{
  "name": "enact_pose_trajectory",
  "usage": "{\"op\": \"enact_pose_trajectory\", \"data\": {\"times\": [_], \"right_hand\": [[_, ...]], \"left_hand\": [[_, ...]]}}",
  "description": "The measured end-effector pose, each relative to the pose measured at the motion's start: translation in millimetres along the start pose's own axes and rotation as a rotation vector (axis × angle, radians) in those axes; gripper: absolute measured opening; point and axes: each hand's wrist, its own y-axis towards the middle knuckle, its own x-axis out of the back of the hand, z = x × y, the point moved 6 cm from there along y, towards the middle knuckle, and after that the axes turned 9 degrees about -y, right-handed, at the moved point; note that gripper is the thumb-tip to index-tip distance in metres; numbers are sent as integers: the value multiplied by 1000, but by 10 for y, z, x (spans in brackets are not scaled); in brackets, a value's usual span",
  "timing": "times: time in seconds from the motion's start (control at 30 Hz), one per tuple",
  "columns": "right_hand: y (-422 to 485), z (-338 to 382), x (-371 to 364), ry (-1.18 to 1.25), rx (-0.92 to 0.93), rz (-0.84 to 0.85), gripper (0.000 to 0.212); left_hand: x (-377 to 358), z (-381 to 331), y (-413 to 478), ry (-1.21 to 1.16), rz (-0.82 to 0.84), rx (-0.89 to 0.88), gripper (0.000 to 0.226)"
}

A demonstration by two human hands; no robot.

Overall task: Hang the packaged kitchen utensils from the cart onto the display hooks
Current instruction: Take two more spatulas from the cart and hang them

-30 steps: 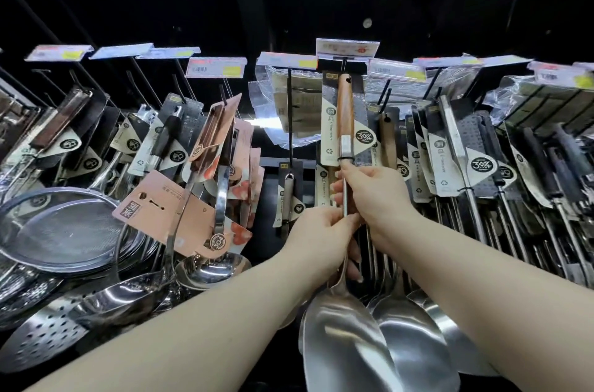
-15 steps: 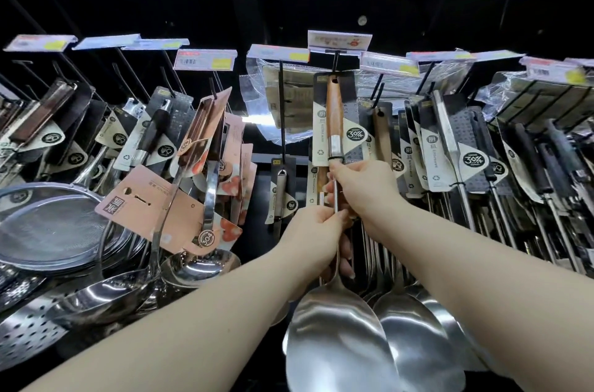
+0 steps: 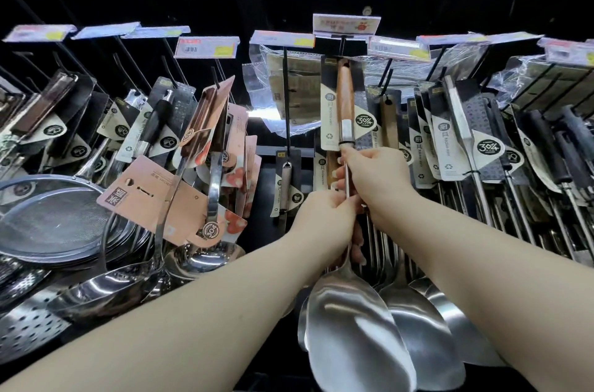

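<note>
Bare forearms [image 3: 193, 311], bare hands [image 3: 324, 218] [image 3: 379, 179], longish nails [image 3: 334, 174]

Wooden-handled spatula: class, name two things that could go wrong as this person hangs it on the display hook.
1. The left hand and right hand both grip the wooden-handled spatula low on its metal shaft, far below the card's top, so the card may miss the hook or bend.
2. Its blade sits close beside the hung spatulas; a swing could knock them.
</note>
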Motion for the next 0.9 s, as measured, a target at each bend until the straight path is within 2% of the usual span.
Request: {"op": "enact_pose_trajectory", "data": {"times": [0.13, 0.23, 0.37, 0.47, 0.6, 0.7, 0.9], "right_hand": [[56, 11, 45, -32, 3, 2, 33], [72, -81, -4, -21, -66, 38, 28], [118, -198, -51, -94, -80, 38, 32], [170, -304, -145, -145, -94, 70, 32], [260, -474, -231, -219, -116, 45, 35], [394, -665, -300, -330, -102, 14, 37], [532, -984, -434, -408, -137, 42, 33]], "left_hand": [[-18, -7, 28, -4, 37, 15, 33], [-34, 46, 26, -22, 61, 50, 31], [-3, 158, 33, 2, 64, 122, 28], [108, 237, 65, 152, 37, 160, 26], [357, 253, 98, 442, -52, 66, 17], [557, 248, 95, 533, -145, 28, 30], [768, 313, 112, 614, -189, 19, 28]]}}
